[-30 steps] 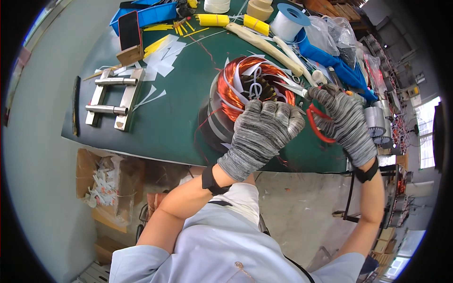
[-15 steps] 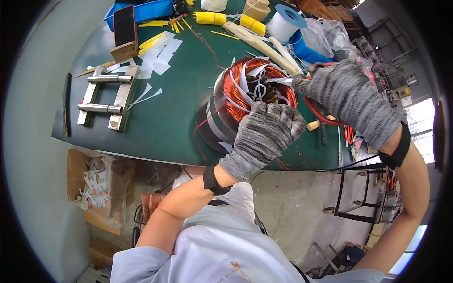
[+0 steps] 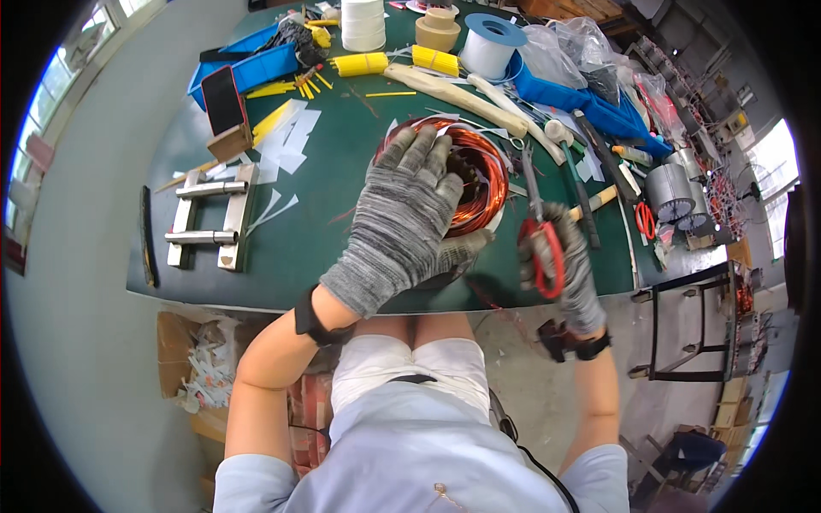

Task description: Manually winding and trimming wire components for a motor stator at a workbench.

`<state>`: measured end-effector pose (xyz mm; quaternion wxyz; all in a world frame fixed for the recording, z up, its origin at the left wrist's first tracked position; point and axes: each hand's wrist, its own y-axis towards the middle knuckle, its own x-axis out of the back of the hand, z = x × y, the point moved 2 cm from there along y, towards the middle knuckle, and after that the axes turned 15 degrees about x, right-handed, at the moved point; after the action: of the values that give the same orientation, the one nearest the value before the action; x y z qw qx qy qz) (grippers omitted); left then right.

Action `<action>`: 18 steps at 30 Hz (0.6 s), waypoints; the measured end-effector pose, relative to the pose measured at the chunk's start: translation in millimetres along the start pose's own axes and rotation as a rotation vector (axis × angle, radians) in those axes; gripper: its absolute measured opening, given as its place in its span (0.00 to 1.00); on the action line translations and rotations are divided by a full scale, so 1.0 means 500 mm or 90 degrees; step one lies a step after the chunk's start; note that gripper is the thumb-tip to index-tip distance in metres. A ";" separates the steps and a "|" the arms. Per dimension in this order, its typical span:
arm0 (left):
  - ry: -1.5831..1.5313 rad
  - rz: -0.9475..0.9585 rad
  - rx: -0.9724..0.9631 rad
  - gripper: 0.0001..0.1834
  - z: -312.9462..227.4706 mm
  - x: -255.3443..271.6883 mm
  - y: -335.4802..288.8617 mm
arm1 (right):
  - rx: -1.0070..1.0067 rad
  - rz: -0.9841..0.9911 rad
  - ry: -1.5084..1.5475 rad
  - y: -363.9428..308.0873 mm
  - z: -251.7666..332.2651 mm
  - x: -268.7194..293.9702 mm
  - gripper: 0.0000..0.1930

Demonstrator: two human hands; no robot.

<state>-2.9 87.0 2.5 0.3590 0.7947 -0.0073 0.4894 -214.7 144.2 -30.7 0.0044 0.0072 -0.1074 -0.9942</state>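
A motor stator [image 3: 491, 188] with a ring of copper windings stands near the table's front edge. White insulating strips poke out around its rim, and the dark core shows in the middle. My left hand [image 3: 398, 218], in a grey knitted glove, grips the stator's left side. Its fingers reach over the windings and its thumb lies along the near side. To the right, my right hand [image 3: 571, 269], gloved too, is closed on red-handled scissors [image 3: 547, 256]. Their dark blades point away from me, just right of the windings and apart from them. The right fingers are partly blurred.
On the green table [image 3: 333, 197] lie a metal frame [image 3: 205, 218], white paper strips [image 3: 289, 141] and yellow stick bundles [image 3: 359, 64]. Wooden sticks [image 3: 457, 98], a white spool [image 3: 493, 47], a mallet [image 3: 560, 132] and blue bins [image 3: 611, 111] stand behind. Red-handled scissors [image 3: 644, 221] rest at right.
My right hand has come down and nearer with the scissors, whose blades now show. My left hand has shifted from the windings' near edge to over their left side. The view has shifted.
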 end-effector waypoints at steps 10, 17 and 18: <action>0.114 0.169 0.014 0.32 -0.007 0.020 0.024 | 0.171 0.018 -0.093 0.014 -0.082 -0.027 0.20; -0.138 0.262 -0.068 0.12 0.031 0.043 0.061 | 0.218 -0.040 -0.033 0.004 -0.128 -0.010 0.16; -0.110 0.163 0.018 0.11 0.040 0.046 0.076 | 0.266 -0.024 -0.082 0.008 -0.123 -0.012 0.16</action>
<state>10.9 55.0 36.8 0.2806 0.8313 -0.1330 0.4610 -207.8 127.4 -89.7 -0.0223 -0.0537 -0.3107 -0.9487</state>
